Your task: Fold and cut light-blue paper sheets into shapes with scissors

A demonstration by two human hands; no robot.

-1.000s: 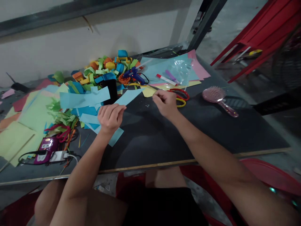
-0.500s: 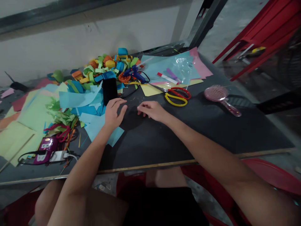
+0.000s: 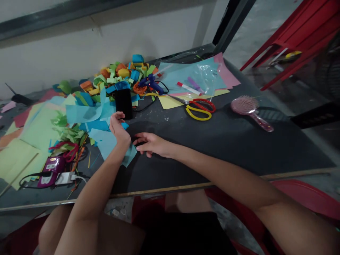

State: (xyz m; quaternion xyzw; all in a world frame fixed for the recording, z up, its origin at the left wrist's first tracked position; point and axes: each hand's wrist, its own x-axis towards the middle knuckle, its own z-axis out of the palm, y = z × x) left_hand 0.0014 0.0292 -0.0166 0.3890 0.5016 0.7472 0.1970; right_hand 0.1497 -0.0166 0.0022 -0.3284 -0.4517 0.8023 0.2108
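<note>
My left hand [image 3: 120, 130] is over the light blue paper sheets [image 3: 105, 143], its wrist bent and its fingers loosely curled with gaps, holding nothing that I can see. Just behind its fingertips a black, phone-like block [image 3: 123, 102] stands on the dark table. My right hand [image 3: 151, 144] is at the right corner of the front blue sheet, fingers and thumb apart. Its thumb tip meets or overlaps that corner; I cannot tell whether it touches. Red-and-yellow-handled scissors [image 3: 199, 109] lie beyond my right hand.
Folded paper pieces [image 3: 117, 76] are heaped at the back beside a blue glue gun [image 3: 151, 84]. Two markers [image 3: 189, 88] lie on coloured sheets. A pink hairbrush [image 3: 251, 109] is at the right. A purple device [image 3: 51, 171] with cables lies front left.
My right hand has moved left and toward me, to the blue sheet's corner. My left hand has shifted slightly left and turned, its wrist bending.
</note>
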